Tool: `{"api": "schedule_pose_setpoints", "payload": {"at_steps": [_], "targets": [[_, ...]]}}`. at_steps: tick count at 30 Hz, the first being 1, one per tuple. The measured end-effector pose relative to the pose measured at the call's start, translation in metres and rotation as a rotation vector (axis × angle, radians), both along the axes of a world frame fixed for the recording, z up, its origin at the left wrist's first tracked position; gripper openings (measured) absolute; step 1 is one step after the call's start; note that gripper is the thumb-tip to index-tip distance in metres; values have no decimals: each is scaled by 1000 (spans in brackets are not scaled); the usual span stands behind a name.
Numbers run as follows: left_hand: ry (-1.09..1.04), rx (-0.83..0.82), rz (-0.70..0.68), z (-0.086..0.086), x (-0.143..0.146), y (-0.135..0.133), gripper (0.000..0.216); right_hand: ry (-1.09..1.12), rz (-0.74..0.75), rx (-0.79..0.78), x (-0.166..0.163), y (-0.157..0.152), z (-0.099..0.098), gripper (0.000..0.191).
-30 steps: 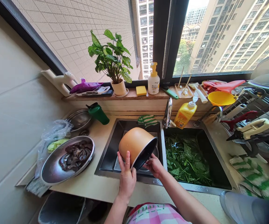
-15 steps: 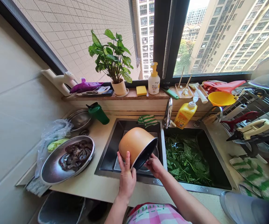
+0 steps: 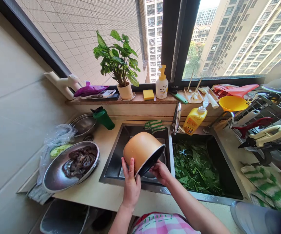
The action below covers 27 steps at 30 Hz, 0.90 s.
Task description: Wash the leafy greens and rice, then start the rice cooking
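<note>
Half-open left hand (image 3: pixel 131 189) grips a tilted pot (image 3: pixel 141 150) over the left basin (image 3: pixel 115 159); right hand (image 3: pixel 162 173) curls near its opening, hold unclear

Above the left basin (image 3: pixel 117 146), the left hand (image 3: pixel 131 188) grips a tilted orange pot (image 3: pixel 140 149), the right hand (image 3: pixel 161 173) at its mouth.

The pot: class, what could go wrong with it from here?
The pot might slip: it is tilted over the left basin, with the left hand supporting its rounded side.

Its mouth faces right, so any drips could perhaps reach the greens in the next basin.
</note>
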State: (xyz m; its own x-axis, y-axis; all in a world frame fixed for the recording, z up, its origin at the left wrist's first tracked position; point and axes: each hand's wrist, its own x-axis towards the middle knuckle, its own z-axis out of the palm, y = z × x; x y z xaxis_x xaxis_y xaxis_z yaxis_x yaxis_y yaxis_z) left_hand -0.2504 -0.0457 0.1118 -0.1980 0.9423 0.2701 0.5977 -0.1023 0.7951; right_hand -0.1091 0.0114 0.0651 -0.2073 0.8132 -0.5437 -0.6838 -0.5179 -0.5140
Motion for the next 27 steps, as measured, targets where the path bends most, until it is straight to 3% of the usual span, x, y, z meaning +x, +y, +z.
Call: {"api": "schedule_pose_setpoints", "payload": {"at_steps": [6, 13, 27], "targets": [[-17, 57, 2, -1, -4, 4, 77, 100, -80, -129, -1, 1, -2, 8], [-4, 77, 15, -1, -6, 5, 76, 229, -165, -222, -5, 1, -8, 17], [-38, 57, 19, -3, -4, 6, 73, 209, -178, -255, -11, 4, -10, 22]]}}
